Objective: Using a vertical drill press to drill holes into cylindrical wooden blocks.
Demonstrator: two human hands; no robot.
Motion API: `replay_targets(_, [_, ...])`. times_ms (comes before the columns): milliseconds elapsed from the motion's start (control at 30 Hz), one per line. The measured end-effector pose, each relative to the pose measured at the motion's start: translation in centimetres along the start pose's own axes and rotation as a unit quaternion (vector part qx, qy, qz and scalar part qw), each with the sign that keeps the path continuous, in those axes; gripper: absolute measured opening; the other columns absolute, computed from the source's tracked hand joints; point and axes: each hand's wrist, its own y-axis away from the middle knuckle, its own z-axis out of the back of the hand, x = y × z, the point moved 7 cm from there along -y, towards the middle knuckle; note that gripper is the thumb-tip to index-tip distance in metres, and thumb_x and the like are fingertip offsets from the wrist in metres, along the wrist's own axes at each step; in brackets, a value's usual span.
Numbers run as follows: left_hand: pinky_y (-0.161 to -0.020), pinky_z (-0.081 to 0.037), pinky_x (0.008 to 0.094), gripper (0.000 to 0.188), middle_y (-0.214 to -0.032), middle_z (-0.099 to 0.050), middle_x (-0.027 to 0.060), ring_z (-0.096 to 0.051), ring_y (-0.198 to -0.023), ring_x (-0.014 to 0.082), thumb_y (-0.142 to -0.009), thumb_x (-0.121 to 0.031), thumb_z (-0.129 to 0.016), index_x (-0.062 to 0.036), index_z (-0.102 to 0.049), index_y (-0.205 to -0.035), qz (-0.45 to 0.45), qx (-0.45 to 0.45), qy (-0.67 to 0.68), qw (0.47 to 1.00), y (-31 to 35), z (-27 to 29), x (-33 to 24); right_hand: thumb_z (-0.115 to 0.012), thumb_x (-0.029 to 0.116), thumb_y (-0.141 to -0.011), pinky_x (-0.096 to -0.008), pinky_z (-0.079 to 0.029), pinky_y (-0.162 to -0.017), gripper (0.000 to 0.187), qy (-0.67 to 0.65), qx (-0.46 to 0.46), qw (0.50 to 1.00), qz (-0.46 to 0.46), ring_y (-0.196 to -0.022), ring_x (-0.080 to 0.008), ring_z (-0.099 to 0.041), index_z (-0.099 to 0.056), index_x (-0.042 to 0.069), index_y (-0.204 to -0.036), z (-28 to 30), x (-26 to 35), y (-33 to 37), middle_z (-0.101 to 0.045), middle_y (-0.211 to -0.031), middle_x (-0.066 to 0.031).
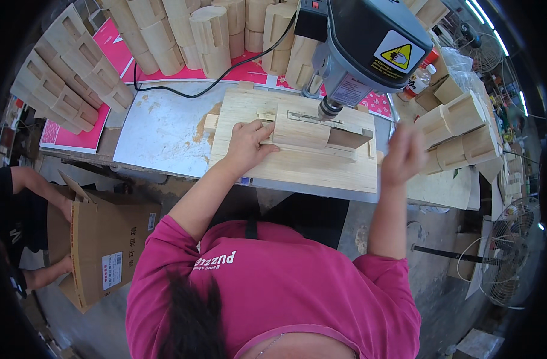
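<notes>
A pale wooden block (pixel 300 133) lies in a jig on a flat wooden board (pixel 309 172), beneath the chuck (pixel 329 109) of a drill press (pixel 363 45). My left hand (pixel 249 145) is closed on the block's left end, fingers on the far side and thumb on the near side. A long narrow guide slot (pixel 315 117) runs over the work, and a grey-brown plate (pixel 350 139) sits at the block's right. My right hand (pixel 404 154) is raised to the right of the board, smeared by motion. Whether it holds anything cannot be made out.
Stacked wooden pieces (pixel 210 39) line the back of the table, with more at the left (pixel 58 90) and right (pixel 456 122). A black cable (pixel 195 96) crosses the tabletop. Left, another person's arms (pixel 43 185) reach to a cardboard box (pixel 115 239). A fan (pixel 506 254) stands right.
</notes>
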Motion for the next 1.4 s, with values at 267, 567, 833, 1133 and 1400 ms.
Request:
replay_targets(267, [-0.072,-0.031,0.0353,0.051,-0.075,-0.052,0.0024,-0.051,-0.074,0.0188,-0.063,-0.034,-0.071,-0.0139,-0.059,-0.108,-0.014,-0.008,-0.015,1.0,-1.4,-2.5,-2.6,-0.051,0.017,-0.084,-0.0236,-0.035,-0.053,0.019,0.123,0.055,0.991,-0.001,-0.056,-0.0127,-0.044,-0.055,-0.001,-0.077,-3.8,-5.5,-14.7,-0.049,-0.06,-0.0085])
replay_targets(567, [-0.071,-0.031,0.0363,0.05,-0.076,-0.052,0.0032,-0.052,-0.077,0.0196,-0.062,-0.034,-0.072,-0.0146,-0.06,-0.107,-0.01,-0.011,-0.007,1.0,-1.4,-2.5,-1.9,-0.048,0.012,-0.088,-0.0234,-0.033,-0.05,0.021,0.009,0.053,0.993,-0.103,-0.052,-0.0099,-0.039,-0.053,-0.003,-0.073,-0.2,1.0,-8.1,-0.045,-0.056,-0.0055])
replay_targets(833, [-0.069,-0.034,0.0381,0.044,-0.081,-0.054,0.0,-0.053,-0.08,0.0195,-0.056,-0.037,-0.073,-0.0182,-0.06,-0.093,-0.059,-0.061,0.005,0.996,-1.4,-3.9,-1.5,-0.04,0.012,-0.092,-0.0233,-0.037,-0.059,0.024,-0.074,-0.022,0.983,-0.167,-0.066,-0.011,-0.046,-0.058,-0.004,-0.091,-1.9,-2.3,4.8,-0.051,-0.074,-0.0048])
replay_targets(1133, [-0.071,-0.029,0.0359,0.045,-0.078,-0.051,-0.0023,-0.051,-0.079,0.0154,-0.058,-0.038,-0.073,-0.021,-0.059,-0.097,-0.003,-0.039,-0.006,0.999,-0.5,-2.6,-2.3,-0.039,0.015,-0.092,-0.0289,-0.038,-0.061,0.026,-0.093,-0.025,0.995,-0.014,-0.065,-0.0182,-0.045,-0.054,-0.005,-0.084,-2.3,-4.8,5.8,-0.047,-0.071,-0.0073])
replay_targets(1400, [-0.072,-0.028,0.0357,0.045,-0.078,-0.052,-0.0025,-0.051,-0.079,0.0142,-0.06,-0.039,-0.072,-0.0209,-0.059,-0.098,0.004,-0.033,-0.01,0.999,-0.4,-3.1,-1.9,-0.041,0.026,-0.09,-0.0284,-0.042,-0.073,0.036,0.038,0.063,0.988,-0.139,-0.084,-0.0192,-0.053,-0.057,-0.003,-0.105,-2.4,-10.0,-12.8,-0.058,-0.094,-0.0109])
